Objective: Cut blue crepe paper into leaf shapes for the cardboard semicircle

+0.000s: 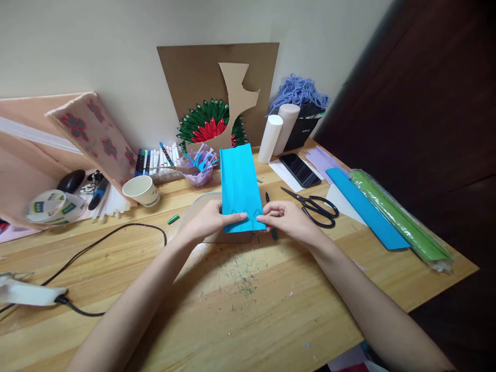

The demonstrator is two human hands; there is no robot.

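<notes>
A folded strip of bright blue crepe paper (240, 183) stands lengthwise above the wooden table, with pen-drawn curves near its lower edge. My left hand (211, 218) pinches its lower left corner, thumb on top. My right hand (287, 217) pinches the lower right corner and also has a dark green pen (270, 214) under its fingers. A flat piece of brown cardboard (232, 236) lies just beneath both hands.
Black scissors (315, 206) lie right of my right hand, then a phone (299, 169), a blue paper strip (364, 207) and a green paper pack (399, 219). A paper cup (142, 190), markers (157, 157), a bowl of scraps (198, 168), tape rolls (52, 205) and a black cable (104, 237) are left.
</notes>
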